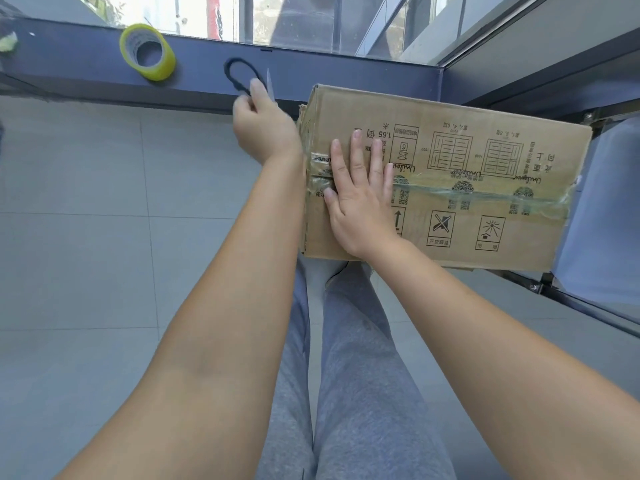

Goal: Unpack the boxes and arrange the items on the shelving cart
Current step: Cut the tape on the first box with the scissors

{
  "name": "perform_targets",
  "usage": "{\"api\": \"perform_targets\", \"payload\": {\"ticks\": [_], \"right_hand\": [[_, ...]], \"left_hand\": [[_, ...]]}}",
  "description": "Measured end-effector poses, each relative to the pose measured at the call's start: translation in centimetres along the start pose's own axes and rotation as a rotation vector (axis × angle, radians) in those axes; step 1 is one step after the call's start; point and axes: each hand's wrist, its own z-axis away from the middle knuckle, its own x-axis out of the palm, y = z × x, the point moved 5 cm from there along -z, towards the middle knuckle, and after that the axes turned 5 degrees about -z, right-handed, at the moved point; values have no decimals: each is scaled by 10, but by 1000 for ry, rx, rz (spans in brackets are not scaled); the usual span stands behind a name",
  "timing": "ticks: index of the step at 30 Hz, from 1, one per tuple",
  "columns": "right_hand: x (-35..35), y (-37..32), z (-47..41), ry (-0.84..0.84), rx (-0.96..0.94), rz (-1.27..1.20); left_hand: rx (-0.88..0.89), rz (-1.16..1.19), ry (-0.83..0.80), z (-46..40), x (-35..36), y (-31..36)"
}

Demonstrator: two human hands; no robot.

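Cardboard box (450, 174) pinned under flat right hand (360, 202); left hand (265, 128) grips scissors (242, 76), taped seam (485, 195) needs slitting next.

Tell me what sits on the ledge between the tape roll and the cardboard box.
In the head view, the left hand holding black-handled scissors lies between the yellow-green tape roll and the taped cardboard box.

Grey tiled floor (104, 237), dark window sill (311, 72), bright daylit windows (294, 19)
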Motion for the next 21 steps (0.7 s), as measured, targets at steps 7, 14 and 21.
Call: {"api": "perform_targets", "payload": {"ticks": [7,14,21], "right_hand": [[-3,2,0,40,-8,-123],[-24,-15,38,578,-9,-519],[-16,-40,62,456,-154,-108]], "left_hand": [[103,-10,-137,-3,-10,16],[-167,127,-110,31,-51,-15],[-214,-33,-197,67,-60,-17]]}}
